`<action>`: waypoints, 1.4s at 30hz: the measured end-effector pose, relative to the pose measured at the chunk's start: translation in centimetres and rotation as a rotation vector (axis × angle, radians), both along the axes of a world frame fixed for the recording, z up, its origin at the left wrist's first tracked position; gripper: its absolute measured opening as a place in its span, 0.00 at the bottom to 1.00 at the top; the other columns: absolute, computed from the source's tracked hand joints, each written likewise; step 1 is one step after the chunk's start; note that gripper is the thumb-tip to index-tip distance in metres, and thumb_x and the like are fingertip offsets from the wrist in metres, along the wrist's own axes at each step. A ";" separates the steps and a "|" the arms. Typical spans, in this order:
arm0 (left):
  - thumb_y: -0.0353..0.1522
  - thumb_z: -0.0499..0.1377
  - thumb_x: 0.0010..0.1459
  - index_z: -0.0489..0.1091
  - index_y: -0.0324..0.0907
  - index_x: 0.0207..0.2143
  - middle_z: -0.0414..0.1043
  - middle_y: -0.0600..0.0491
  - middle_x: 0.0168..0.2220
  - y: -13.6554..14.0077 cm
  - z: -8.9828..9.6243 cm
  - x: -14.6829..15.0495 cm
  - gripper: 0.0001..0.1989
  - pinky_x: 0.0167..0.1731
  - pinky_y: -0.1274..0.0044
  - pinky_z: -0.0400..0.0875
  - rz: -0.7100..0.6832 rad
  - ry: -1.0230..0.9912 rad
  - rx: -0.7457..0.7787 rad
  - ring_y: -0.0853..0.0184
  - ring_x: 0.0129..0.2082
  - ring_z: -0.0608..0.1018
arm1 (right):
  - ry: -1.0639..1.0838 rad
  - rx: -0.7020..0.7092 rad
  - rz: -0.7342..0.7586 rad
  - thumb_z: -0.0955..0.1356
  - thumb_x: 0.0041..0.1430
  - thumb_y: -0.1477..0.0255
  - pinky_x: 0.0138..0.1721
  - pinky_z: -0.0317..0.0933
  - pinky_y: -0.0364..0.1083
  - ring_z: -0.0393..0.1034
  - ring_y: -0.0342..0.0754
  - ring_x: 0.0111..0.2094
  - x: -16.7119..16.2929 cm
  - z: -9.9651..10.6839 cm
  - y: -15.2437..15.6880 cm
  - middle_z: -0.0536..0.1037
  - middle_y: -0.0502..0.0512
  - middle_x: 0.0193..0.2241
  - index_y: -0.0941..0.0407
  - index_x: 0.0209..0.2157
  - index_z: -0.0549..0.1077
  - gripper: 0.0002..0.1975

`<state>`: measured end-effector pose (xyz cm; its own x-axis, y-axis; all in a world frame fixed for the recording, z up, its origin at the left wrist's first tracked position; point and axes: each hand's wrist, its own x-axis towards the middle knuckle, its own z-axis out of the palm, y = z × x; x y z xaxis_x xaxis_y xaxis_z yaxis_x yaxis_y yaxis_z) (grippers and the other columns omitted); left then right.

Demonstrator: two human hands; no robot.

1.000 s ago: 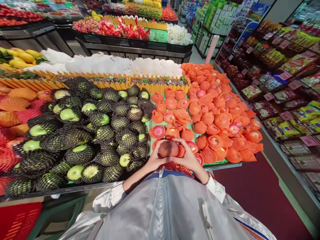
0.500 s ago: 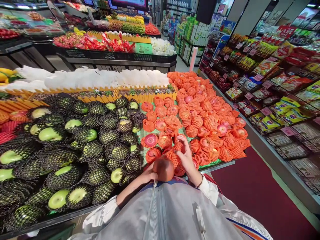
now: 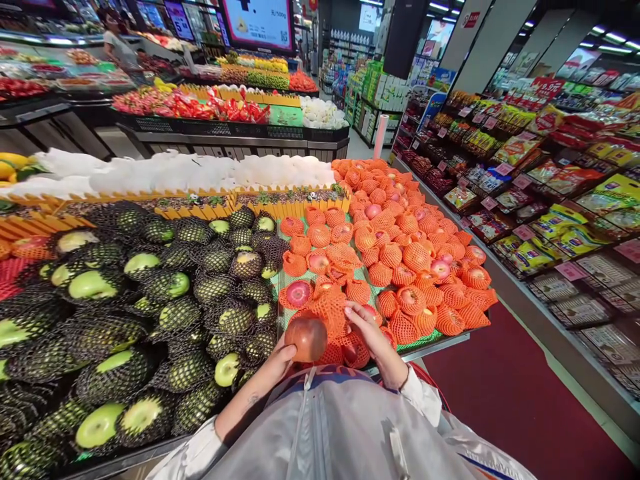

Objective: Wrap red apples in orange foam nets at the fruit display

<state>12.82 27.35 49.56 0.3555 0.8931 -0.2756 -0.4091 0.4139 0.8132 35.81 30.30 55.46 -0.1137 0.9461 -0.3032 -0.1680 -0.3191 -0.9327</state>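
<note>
My left hand (image 3: 281, 361) is closed around the side of a bare, reddish-brown apple (image 3: 306, 338), low over the near edge of the fruit stand. Just right of it, my right hand (image 3: 369, 331) pinches an orange foam net sleeve (image 3: 329, 309) between thumb and fingers. The sleeve hangs right behind the apple; whether they touch I cannot tell. Under and around both hands lie red apples (image 3: 299, 293) in orange foam nets, on a green liner.
Green fruits (image 3: 233, 320) in black nets fill the stand to the left. A low yellow fence (image 3: 200, 210) and white-wrapped produce (image 3: 175, 170) run along the back. Shelves of snack bags (image 3: 560, 227) stand on the right beyond a dark red floor mat (image 3: 510, 380). A person (image 3: 120, 47) stands far off.
My left hand has moved slightly left with the apple. The orange sleeve now shows stretched upright from my right fingers, which have come lower. The camera view has tilted up a little.
</note>
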 end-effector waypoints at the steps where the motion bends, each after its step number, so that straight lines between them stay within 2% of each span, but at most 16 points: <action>1: 0.54 0.71 0.36 0.75 0.43 0.50 0.81 0.46 0.40 -0.2 0.0 0.1 0.40 0.51 0.61 0.75 0.008 -0.011 -0.027 0.49 0.47 0.81 | 0.017 0.037 0.002 0.74 0.52 0.52 0.42 0.65 0.47 0.71 0.49 0.41 -0.1 -0.1 0.0 0.76 0.54 0.40 0.53 0.43 0.73 0.24; 3: 0.53 0.71 0.35 0.75 0.43 0.50 0.81 0.47 0.41 -0.5 0.1 0.4 0.41 0.50 0.62 0.75 0.011 -0.024 -0.072 0.49 0.47 0.81 | 0.019 0.109 -0.009 0.76 0.50 0.54 0.42 0.64 0.47 0.69 0.47 0.36 -0.3 -0.2 -0.1 0.75 0.50 0.34 0.52 0.38 0.73 0.21; 7: 0.52 0.72 0.35 0.75 0.43 0.51 0.82 0.48 0.41 -0.7 0.2 0.7 0.41 0.52 0.62 0.74 -0.007 -0.031 -0.108 0.48 0.47 0.81 | -0.117 0.210 -0.092 0.77 0.49 0.53 0.34 0.60 0.45 0.61 0.44 0.27 0.0 0.1 0.2 0.67 0.46 0.24 0.54 0.26 0.69 0.21; 12: 0.50 0.71 0.35 0.74 0.42 0.52 0.81 0.47 0.44 -0.6 -0.7 0.5 0.41 0.56 0.60 0.71 0.075 -0.051 -0.167 0.47 0.52 0.79 | -0.322 0.379 -0.013 0.71 0.59 0.56 0.38 0.60 0.46 0.64 0.46 0.32 0.8 0.5 0.4 0.71 0.51 0.27 0.56 0.24 0.75 0.19; 18: 0.48 0.72 0.32 0.73 0.42 0.48 0.81 0.47 0.45 -0.2 -1.1 1.1 0.39 0.56 0.62 0.71 0.279 -0.043 -0.292 0.49 0.51 0.79 | -0.355 0.255 -0.225 0.75 0.52 0.58 0.32 0.62 0.46 0.68 0.47 0.27 1.1 -1.5 0.0 0.78 0.53 0.26 0.57 0.32 0.81 0.16; 22: 0.48 0.73 0.30 0.74 0.43 0.45 0.81 0.50 0.42 0.1 -0.5 1.3 0.37 0.53 0.63 0.73 0.392 0.013 -0.300 0.51 0.48 0.80 | -0.401 0.229 -0.302 0.75 0.52 0.57 0.34 0.64 0.48 0.71 0.48 0.28 1.2 -2.1 0.0 0.81 0.55 0.26 0.57 0.30 0.81 0.16; 25: 0.48 0.73 0.30 0.74 0.42 0.42 0.81 0.49 0.42 0.2 0.2 1.4 0.35 0.51 0.64 0.74 0.430 0.033 -0.280 0.52 0.47 0.80 | -0.266 0.193 -0.246 0.76 0.52 0.56 0.31 0.63 0.45 0.69 0.46 0.26 1.1 -1.7 0.2 0.78 0.52 0.24 0.56 0.28 0.79 0.17; 28: 0.48 0.74 0.29 0.75 0.41 0.40 0.81 0.49 0.39 0.4 0.9 1.4 0.35 0.49 0.66 0.74 0.420 0.077 -0.240 0.53 0.44 0.81 | 0.034 0.121 -0.193 0.76 0.52 0.53 0.29 0.62 0.43 0.66 0.43 0.25 0.9 -1.2 0.2 0.74 0.48 0.23 0.53 0.29 0.75 0.18; 31: 0.47 0.75 0.30 0.77 0.40 0.40 0.81 0.48 0.39 0.6 0.9 1.4 0.34 0.49 0.67 0.73 0.349 0.132 -0.164 0.54 0.43 0.80 | 0.312 -0.017 -0.196 0.76 0.48 0.53 0.34 0.69 0.46 0.73 0.48 0.33 0.6 -1.2 0.0 0.79 0.51 0.32 0.51 0.34 0.76 0.19; 33: 0.48 0.74 0.33 0.77 0.39 0.41 0.81 0.47 0.41 0.6 0.5 1.3 0.33 0.50 0.67 0.73 0.323 0.153 -0.118 0.54 0.45 0.79 | 0.420 -0.112 -0.117 0.77 0.46 0.56 0.39 0.72 0.50 0.76 0.53 0.38 0.3 -1.4 -0.1 0.81 0.54 0.35 0.51 0.35 0.76 0.18; 35: 0.50 0.73 0.36 0.77 0.39 0.42 0.81 0.46 0.42 0.6 0.2 1.3 0.33 0.51 0.67 0.72 0.343 0.162 -0.093 0.53 0.46 0.79 | 0.437 -0.156 -0.009 0.78 0.43 0.61 0.43 0.73 0.52 0.77 0.54 0.39 -0.2 -1.6 -0.1 0.82 0.54 0.34 0.52 0.33 0.77 0.15; 37: 0.51 0.72 0.38 0.77 0.39 0.43 0.80 0.45 0.44 0.5 0.6 1.5 0.34 0.52 0.66 0.72 0.334 0.162 -0.060 0.53 0.47 0.78 | 0.358 -0.129 0.076 0.79 0.41 0.65 0.45 0.73 0.54 0.78 0.55 0.39 -0.7 -1.9 -0.4 0.83 0.54 0.34 0.52 0.33 0.78 0.15; 39: 0.50 0.72 0.42 0.76 0.39 0.45 0.79 0.45 0.45 0.4 1.8 2.0 0.33 0.53 0.65 0.70 0.258 0.167 0.013 0.54 0.47 0.78 | 0.190 -0.034 0.107 0.79 0.42 0.64 0.46 0.73 0.55 0.79 0.56 0.40 -0.8 -2.1 -0.9 0.84 0.55 0.38 0.51 0.36 0.80 0.16; 40: 0.48 0.73 0.41 0.76 0.38 0.45 0.79 0.45 0.44 0.4 2.6 2.4 0.32 0.53 0.65 0.71 0.206 0.184 0.059 0.55 0.45 0.79 | 0.090 0.019 0.106 0.78 0.45 0.61 0.46 0.74 0.56 0.79 0.57 0.41 -0.6 -2.3 -1.2 0.84 0.56 0.40 0.49 0.37 0.80 0.16; 41: 0.46 0.73 0.42 0.75 0.38 0.46 0.79 0.46 0.42 0.5 3.5 2.8 0.32 0.51 0.65 0.72 0.178 0.194 0.106 0.56 0.44 0.79 | -0.037 0.114 0.065 0.76 0.48 0.56 0.43 0.75 0.57 0.79 0.58 0.39 0.0 -2.6 -1.4 0.84 0.56 0.39 0.48 0.38 0.80 0.17; 42: 0.43 0.75 0.40 0.74 0.39 0.48 0.79 0.47 0.41 0.9 4.2 3.1 0.33 0.49 0.65 0.73 0.178 0.198 0.165 0.57 0.42 0.79 | -0.177 0.242 0.087 0.73 0.51 0.51 0.40 0.75 0.57 0.80 0.59 0.38 0.8 -3.1 -1.3 0.84 0.55 0.38 0.46 0.39 0.80 0.18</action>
